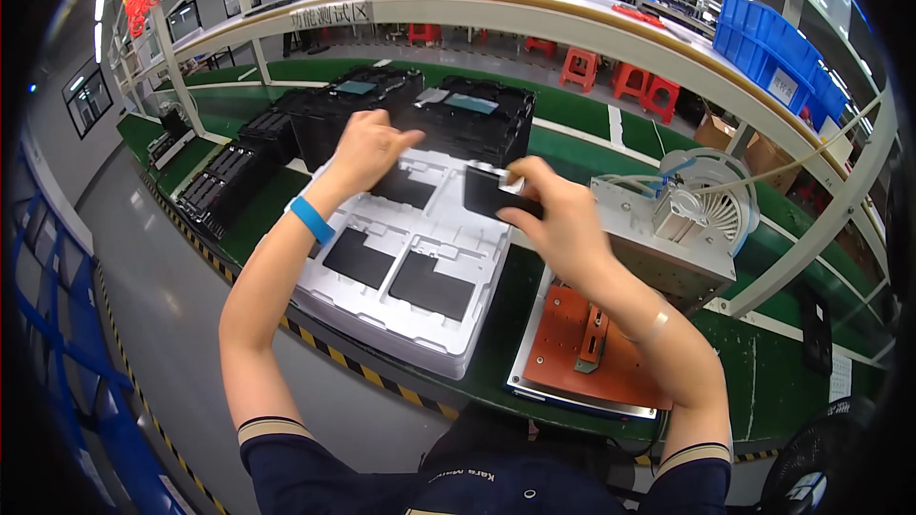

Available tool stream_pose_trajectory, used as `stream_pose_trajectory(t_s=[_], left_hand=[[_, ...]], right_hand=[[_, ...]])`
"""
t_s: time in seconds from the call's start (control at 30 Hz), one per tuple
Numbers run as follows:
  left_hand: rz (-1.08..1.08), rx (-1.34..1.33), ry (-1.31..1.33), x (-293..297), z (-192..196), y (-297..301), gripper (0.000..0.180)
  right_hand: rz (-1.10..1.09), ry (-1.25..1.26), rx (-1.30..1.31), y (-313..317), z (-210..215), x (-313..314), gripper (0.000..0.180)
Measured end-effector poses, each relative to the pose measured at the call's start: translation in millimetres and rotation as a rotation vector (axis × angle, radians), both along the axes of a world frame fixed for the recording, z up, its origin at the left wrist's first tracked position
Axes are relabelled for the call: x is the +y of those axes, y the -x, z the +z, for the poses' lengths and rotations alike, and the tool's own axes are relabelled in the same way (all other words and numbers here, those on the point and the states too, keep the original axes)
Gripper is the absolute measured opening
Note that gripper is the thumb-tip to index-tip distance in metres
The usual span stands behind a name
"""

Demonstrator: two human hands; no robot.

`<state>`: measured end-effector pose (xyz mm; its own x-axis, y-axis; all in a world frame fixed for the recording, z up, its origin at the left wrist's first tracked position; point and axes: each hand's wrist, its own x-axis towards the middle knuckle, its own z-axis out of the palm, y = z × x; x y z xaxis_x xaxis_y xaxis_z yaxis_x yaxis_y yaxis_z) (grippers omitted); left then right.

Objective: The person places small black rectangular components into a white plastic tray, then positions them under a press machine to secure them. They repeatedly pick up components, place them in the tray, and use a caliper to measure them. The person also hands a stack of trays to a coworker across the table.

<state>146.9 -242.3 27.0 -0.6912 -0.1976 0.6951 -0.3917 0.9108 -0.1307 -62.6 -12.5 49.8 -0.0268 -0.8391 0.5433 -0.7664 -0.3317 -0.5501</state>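
Observation:
In my right hand (563,219), a thin black rectangular panel (485,193) is pinched between thumb and fingers, tilted over the far right compartment of a white moulded tray (391,302). My left hand (370,154) hovers at the tray's far left, fingers curled together and slightly blurred; whatever they may hold is hidden. Under it, another dark flat panel (403,191) lies in the far left compartment. Two more black panels, one at the near left (361,258) and one at the near right (434,284), rest in their compartments. The tray tops a white stack.
Stacked black trays (477,124) stand behind the white one. On the right are an orange fixture plate (563,334) and a metal machine (658,229) with a round fan guard. A raised shelf (534,0) crosses the far side, carrying blue bins (763,48).

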Motion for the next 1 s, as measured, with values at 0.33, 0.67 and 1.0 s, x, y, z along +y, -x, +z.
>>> stream_pose_trajectory(t_s=[0.33,0.67,1.0], left_hand=[[-0.038,-0.033,-0.044,82,-10,62,0.022],[-0.713,-0.790,-0.156,248,-17,124,0.058],[-0.689,-0.971,-0.126,254,-37,129,0.084]], right_hand=[[-0.299,-0.422,-0.586,109,-67,209,0.031],[-0.398,-0.152,0.174,86,-100,185,0.022],[-0.278,-0.172,0.319,91,-110,167,0.033]])
